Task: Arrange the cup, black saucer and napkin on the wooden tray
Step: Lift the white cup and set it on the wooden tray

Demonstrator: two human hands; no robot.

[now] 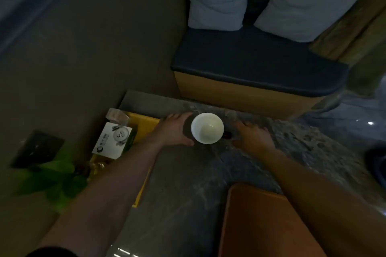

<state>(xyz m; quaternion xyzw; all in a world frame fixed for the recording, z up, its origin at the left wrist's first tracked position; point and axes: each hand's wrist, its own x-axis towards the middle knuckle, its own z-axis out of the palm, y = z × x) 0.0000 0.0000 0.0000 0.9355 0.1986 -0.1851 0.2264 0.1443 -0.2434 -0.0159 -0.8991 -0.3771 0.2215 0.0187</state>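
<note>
A white cup (207,128) stands upright and empty on a black saucer (227,135) at the far side of the grey marbled table (188,183). Only dark slivers of the saucer show beside the cup. My left hand (175,129) curves around the left side of the saucer, thumb near its front edge. Just right of the saucer, my right hand (253,136) has its fingers spread toward it; whether either hand grips it is unclear. The wooden tray (261,221) lies at the near right, bare where visible. No napkin is in view.
A yellow tray (146,123) at the table's left holds a white box (112,141) and a clear packet (117,117). Green leaves (54,179) hang at the lower left. Beyond the table is a bench (250,64) with two pale cushions.
</note>
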